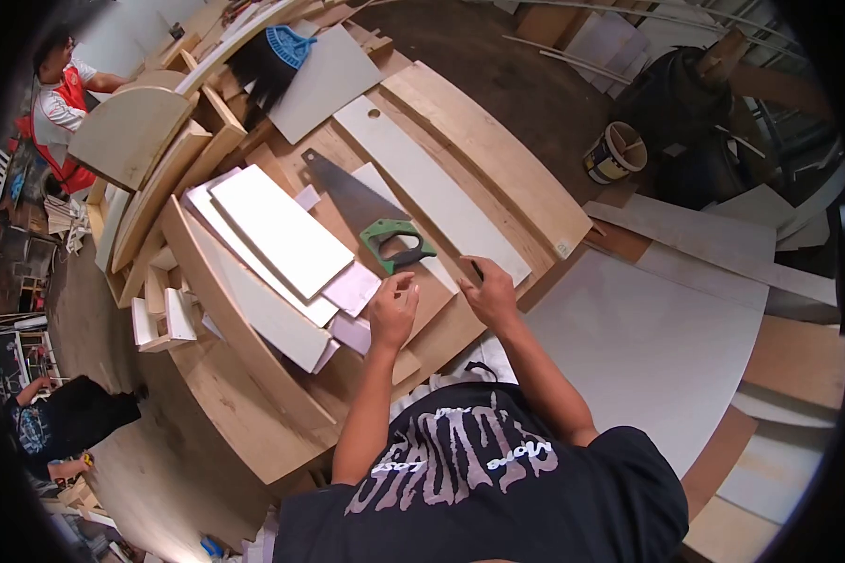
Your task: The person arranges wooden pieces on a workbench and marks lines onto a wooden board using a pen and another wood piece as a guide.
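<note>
My right hand (pixel 491 295) is closed around a thin dark stick (pixel 478 270), perhaps a pencil or pen, above the near edge of a long white board (pixel 432 188). My left hand (pixel 394 308) hovers just below a handsaw (pixel 357 202), its fingers loosely curled and apart with nothing visible in them. The saw has a green and black handle (pixel 396 246) towards me, and its blade points away to the upper left. Left of the saw lies a stack of white panels (pixel 282 230), with small lilac-white offcuts (pixel 352 288) by my left wrist.
The wooden workbench (pixel 244 441) carries curved wooden frames (pixel 244 310) on the left and a blue brush (pixel 289 47) at the back. A large white sheet (pixel 648 328) lies to the right, near a bucket (pixel 615 153). Two other people (pixel 61 113) are at the left.
</note>
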`<state>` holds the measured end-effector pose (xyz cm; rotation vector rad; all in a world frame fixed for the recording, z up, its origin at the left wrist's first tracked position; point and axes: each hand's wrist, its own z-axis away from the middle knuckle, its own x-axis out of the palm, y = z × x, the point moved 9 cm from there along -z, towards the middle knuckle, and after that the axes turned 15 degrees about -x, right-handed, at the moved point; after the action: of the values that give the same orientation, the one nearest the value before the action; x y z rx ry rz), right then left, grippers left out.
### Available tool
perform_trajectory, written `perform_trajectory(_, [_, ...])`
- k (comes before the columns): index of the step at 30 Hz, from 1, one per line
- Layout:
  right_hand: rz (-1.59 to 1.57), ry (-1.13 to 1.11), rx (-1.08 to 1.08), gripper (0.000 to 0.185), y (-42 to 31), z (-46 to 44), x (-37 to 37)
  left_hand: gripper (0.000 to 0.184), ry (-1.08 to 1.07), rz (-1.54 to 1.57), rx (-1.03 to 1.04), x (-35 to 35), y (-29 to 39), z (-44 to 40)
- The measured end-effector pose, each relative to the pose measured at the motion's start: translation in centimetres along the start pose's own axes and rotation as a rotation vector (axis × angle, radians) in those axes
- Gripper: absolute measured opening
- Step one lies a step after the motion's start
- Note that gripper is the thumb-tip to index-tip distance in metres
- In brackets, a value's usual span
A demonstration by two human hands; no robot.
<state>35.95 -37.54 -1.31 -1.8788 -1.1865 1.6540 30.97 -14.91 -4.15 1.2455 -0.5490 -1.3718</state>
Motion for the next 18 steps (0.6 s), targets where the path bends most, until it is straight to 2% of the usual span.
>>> perform_trajectory(2, [0.123,-0.034,0.000,0.050,3.3,-2.2,0.1,0.029,0.014,-0.094,0.097,2.7,2.0,-1.4])
perform_trajectory(3, [0.112,-0.096,0.076,0.066,6.2,-3.1,1.1,0.032,0.013,-0.085,0.082,4.1,1.9,-2.7])
perform_trajectory(4, [0.096,-0.115,0.066,0.066,7.6,-4.3,1.9,0.032,0.034,-0.090,0.067,5.1,2.0,-3.6])
perform_trajectory(6, [0.382,-0.204,0.078,0.081,10.2,-6.0,2.7,0.034,0.165,-0.181,0.106,7.0,2.6,-4.4])
perform_trajectory(7, [0.429,-0.270,0.064,0.097,11.3,-6.8,3.7,0.037,0.163,-0.185,0.086,8.2,2.3,-5.2])
perform_trajectory(12, [0.364,-0.476,0.018,0.111,13.2,-9.4,6.2,0.041,0.319,-0.477,0.036,11.7,2.5,-6.9])
perform_trajectory(15, [0.318,-0.511,0.030,0.111,14.3,-10.3,5.9,0.044,0.383,-0.535,0.031,11.7,2.3,-7.5])
perform_trajectory(17, [0.241,-0.397,-0.021,0.106,15.2,-10.6,4.8,0.044,0.375,-0.514,0.007,11.8,1.2,-7.4])
perform_trajectory(18, [0.235,-0.409,-0.027,0.106,15.7,-10.9,4.2,0.043,0.354,-0.503,-0.006,11.8,1.0,-7.2])
